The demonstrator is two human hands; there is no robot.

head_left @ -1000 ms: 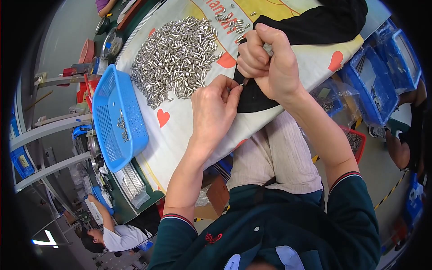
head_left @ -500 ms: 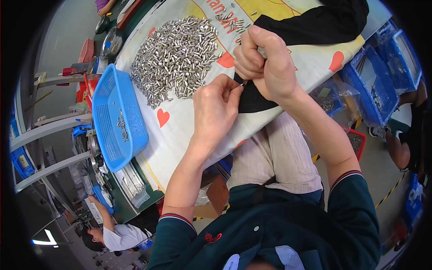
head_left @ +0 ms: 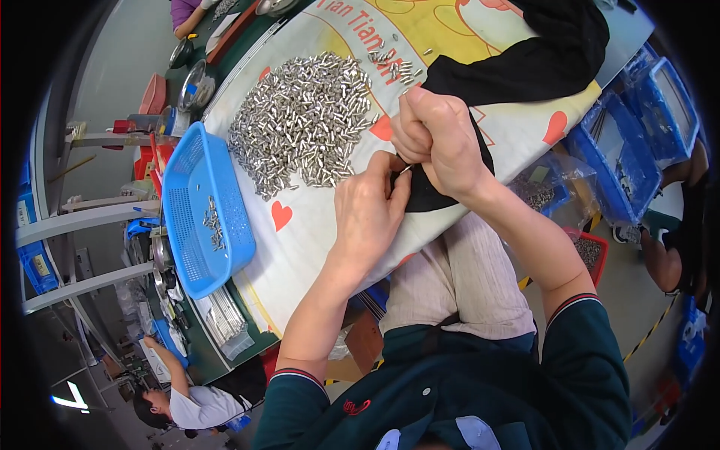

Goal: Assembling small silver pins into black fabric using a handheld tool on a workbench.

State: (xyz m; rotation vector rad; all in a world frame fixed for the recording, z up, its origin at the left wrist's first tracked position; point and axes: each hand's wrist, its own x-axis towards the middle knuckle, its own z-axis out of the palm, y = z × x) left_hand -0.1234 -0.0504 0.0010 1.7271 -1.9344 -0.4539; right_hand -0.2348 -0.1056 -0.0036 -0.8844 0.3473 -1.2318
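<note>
My left hand (head_left: pixel 369 206) is closed, with thumb and forefinger pinched at a small shiny metal piece (head_left: pixel 406 169) that touches the black cloth. Beside it, my right hand (head_left: pixel 441 142) is a fist wrapped round the black cloth (head_left: pixel 432 196), part of which hangs out below and to the right of the fist. Anything else inside the fist is hidden. A large heap of small silver metal pieces (head_left: pixel 300 120) lies on the patterned tablecloth to the left of my hands. Several more loose pieces (head_left: pixel 396 66) lie beyond them.
A blue basket (head_left: pixel 245 236) with a few metal pieces stands at the left. Another black cloth (head_left: pixel 517 71) lies at the far right. Blue bins (head_left: pixel 600 161) and a red bin (head_left: pixel 596 259) stand right of the table. Other people (head_left: pixel 199 405) sit nearby.
The view has shifted, so the table and things sit lower in the picture. My left fingers have come closer under the right fist, and both hands keep their grip.
</note>
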